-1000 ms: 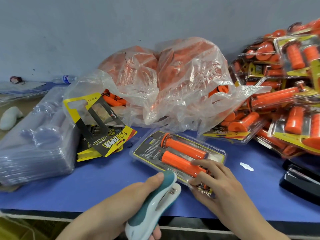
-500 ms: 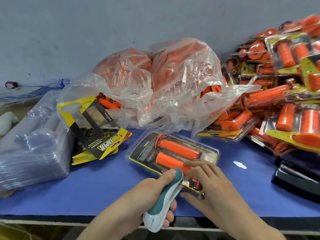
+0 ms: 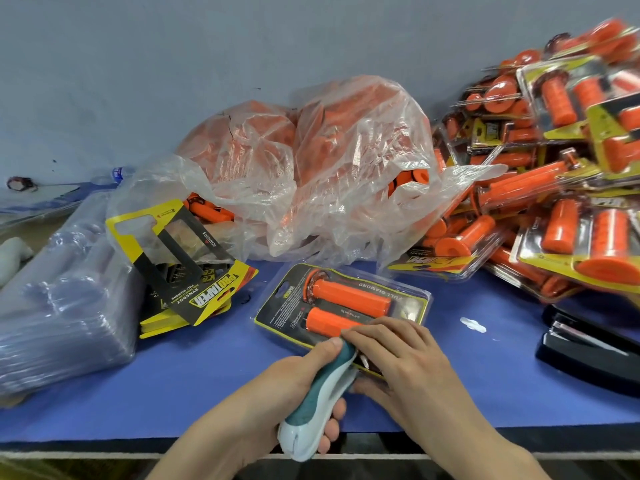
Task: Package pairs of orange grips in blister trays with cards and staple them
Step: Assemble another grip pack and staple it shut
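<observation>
At the lower centre of the frame, a worker's left grip [image 3: 287, 382] is clenched round a teal-and-white stapler [image 3: 313, 407], whose nose meets the near edge of a blister pack [image 3: 277, 306] lying flat on the blue counter [image 3: 207, 375]. The right grip [image 3: 412, 365] pinches that same edge just beside the stapler, fingers on top of the pack and thumb under it. Inside the pack, two orange grips [image 3: 346, 297] lie side by side over a black-and-yellow card; the nearer one is partly hidden by the fingers.

Behind the pack, at the centre of the frame, sits a crumpled clear bag [image 3: 346, 161] of loose orange parts. A heap of filled packs [image 3: 554, 209] fills the right side, with a black stapler [image 3: 588, 351] below it at the right edge. Left of centre, a stack of cards [image 3: 197, 292] leans against a pile of clear trays [image 3: 62, 306] at the far left.
</observation>
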A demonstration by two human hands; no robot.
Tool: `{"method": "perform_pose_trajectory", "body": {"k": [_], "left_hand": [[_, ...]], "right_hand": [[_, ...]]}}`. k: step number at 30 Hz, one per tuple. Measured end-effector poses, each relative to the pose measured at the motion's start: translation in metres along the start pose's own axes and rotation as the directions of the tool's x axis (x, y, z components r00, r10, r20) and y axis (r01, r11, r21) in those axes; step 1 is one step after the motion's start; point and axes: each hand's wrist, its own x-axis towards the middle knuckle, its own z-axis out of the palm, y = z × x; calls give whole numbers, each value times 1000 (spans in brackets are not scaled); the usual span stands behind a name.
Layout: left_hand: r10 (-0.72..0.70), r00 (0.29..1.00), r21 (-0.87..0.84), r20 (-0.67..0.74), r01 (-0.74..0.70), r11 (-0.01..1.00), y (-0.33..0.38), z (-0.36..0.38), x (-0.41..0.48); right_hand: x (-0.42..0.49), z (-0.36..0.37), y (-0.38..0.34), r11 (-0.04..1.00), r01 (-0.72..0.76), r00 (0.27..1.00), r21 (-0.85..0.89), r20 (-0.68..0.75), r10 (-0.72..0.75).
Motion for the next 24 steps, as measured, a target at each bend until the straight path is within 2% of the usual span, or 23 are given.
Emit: {"method": "perform_pose_trajectory", "body": {"k": [3, 5, 8, 11, 14, 17, 20, 24], "left_hand": [[-9, 1000, -9, 26, 9, 1000, -1, -14, -5], [-11, 1000, 2, -9, 11, 1000, -3, -34, -12], [89, 970, -25, -228, -97, 995, -1, -69, -25], [180, 828, -8, -531, -217, 976, 5, -91, -28], [235, 702, 66, -673, -259, 964, 5, -103, -25], [298, 653, 11, -697, -406, 914, 7, -110, -21], [369, 663, -75, -651, -541, 838, 12, -107, -23], [450, 689, -50, -568, -574, 817, 13, -90, -23]], "right_hand": [[0, -3, 0, 1000, 0, 1000, 0, 18, 0], [-1, -6, 2, 1000, 15, 1000, 4, 9, -15], [-4, -10, 2, 999, 29, 999, 21, -24, -28], [-5, -9, 1, 999, 42, 999, 1, -33, -42], [-8, -10, 3, 998, 47, 997, -47, -54, -49], [-11, -15, 15, 999, -37, 998, -37, -43, 36], [-12, -25, 33, 980, -200, 980, -11, -3, 200], [-6, -32, 46, 875, -448, 892, 181, 25, 452]]}}
